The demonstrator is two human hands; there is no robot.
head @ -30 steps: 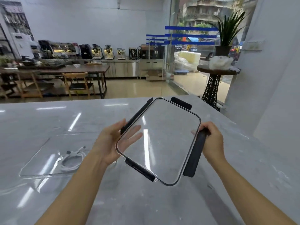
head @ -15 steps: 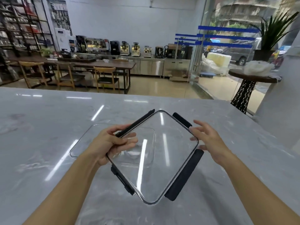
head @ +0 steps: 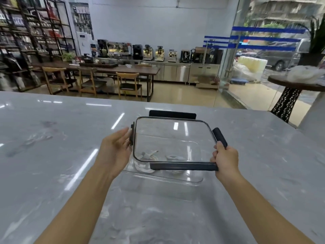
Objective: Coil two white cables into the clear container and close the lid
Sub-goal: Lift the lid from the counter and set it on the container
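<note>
The clear lid (head: 173,138) with black clip flaps on its sides hovers just above the clear container (head: 165,178), roughly level and squared to it. My left hand (head: 115,152) presses its fingers against the lid's left clip. My right hand (head: 226,158) grips the lid's near right corner, thumb over the right flap. Two coiled white cables lie inside the container: one (head: 146,160) at the left, the other (head: 173,158) near the middle, both seen through the lid.
The container stands on a grey marble counter (head: 61,164) whose far edge runs across the view. Beyond are wooden tables and chairs (head: 128,83), a row of coffee machines and a small round table (head: 297,85) at right.
The lid turned from a diamond tilt to square and moved over the container. My right hand, open half a second ago, has closed on the lid's right corner. The view shifted left.
</note>
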